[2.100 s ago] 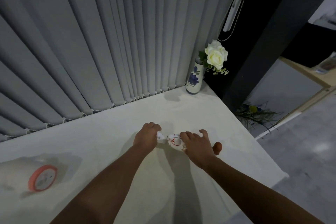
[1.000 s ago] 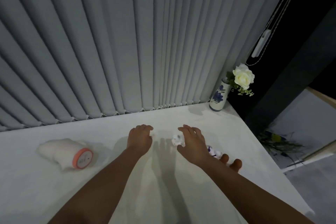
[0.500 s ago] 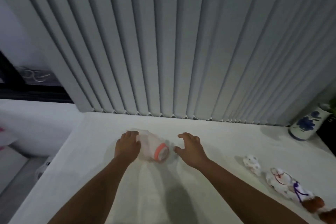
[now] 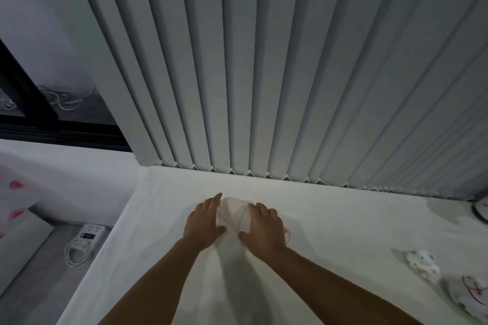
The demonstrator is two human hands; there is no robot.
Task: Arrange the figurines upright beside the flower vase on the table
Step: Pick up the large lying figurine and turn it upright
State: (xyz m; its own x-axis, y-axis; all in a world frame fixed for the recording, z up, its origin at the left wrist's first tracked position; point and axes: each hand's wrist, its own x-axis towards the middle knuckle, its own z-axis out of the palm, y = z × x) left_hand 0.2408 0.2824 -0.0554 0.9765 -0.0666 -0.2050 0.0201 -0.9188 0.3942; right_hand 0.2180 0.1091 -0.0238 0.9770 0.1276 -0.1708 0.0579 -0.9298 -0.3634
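A white figurine with an orange-rimmed base (image 4: pixel 233 212) lies on its side on the white table (image 4: pixel 343 224). My left hand (image 4: pixel 204 221) and my right hand (image 4: pixel 262 227) both close on it from either side. Two small white figurines lie at the right: one spotted (image 4: pixel 423 265), one with red lines (image 4: pixel 472 294) cut by the frame edge. Only the base of the flower vase (image 4: pixel 482 212) shows at the far right edge.
Grey vertical blinds (image 4: pixel 264 74) hang along the table's far edge. The table's left edge drops to a floor with a white power strip and coiled cable (image 4: pixel 84 243). A dark window frame (image 4: pixel 31 103) is at far left.
The view swung left, away from the vase. My hands left the small figurines, reached the orange-based figurine and now both grip it; my right hand closed onto its base end.
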